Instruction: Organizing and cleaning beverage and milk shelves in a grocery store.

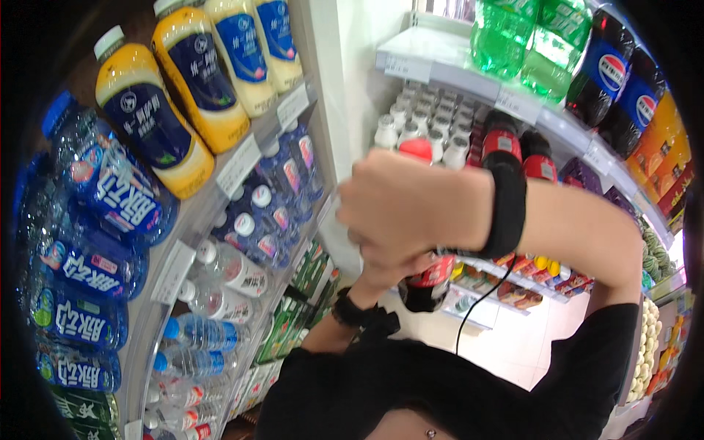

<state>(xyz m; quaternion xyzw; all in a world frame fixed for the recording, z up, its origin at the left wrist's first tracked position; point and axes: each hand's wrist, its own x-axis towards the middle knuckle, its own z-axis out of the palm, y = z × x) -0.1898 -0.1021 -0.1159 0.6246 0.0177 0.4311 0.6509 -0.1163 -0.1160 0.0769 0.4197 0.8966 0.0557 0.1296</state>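
Note:
My right hand [410, 206] is curled with its back to the view, a black band around the wrist; its palm and whatever may be in it are hidden. Just below and partly behind it, my left hand [385, 269], with a dark bracelet at the wrist, is closed around a dark cola bottle [426, 294] with a red label. The bottle's lower end points down; its upper part is covered by the hands. A red cap [415, 148] shows just beyond my right hand; whether it belongs to this bottle I cannot tell.
Yellow juice bottles [148, 115] and blue drink bottles [118, 181] fill the left shelves. Green soda bottles [503, 41] stand on the upper right shelf [429, 60], above small white bottles [421, 124] and cola bottles [501, 143]. A black cord [478, 302] hangs below my right wrist.

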